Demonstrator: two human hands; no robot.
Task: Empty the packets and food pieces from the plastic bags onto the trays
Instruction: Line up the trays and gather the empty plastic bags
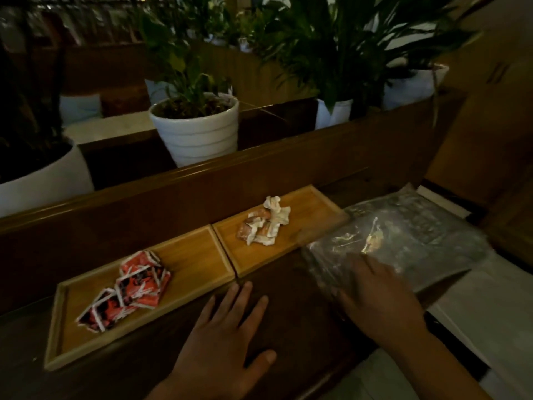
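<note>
- Red packets (pixel 127 290) sit on the left tray (pixel 184 255), food pieces (pixel 264 225) on the right tray (pixel 311 206).
- Plastic bag (pixel 403 243) lies right of both trays, right hand (pixel 377 295) nearer and resting on it, fingers look flat but it's blurry.
- Left hand (pixel 222 347) is spread flat on the ledge (pixel 288 313), holding nothing.

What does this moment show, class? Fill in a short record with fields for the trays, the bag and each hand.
left tray: holds red and black packets
right tray: holds pale crumpled food pieces
plastic bag: lies flat, right of the trays; contents unclear
left hand: flat on the wooden counter, fingers spread
right hand: on the bag's near edge; grip unclear
</note>
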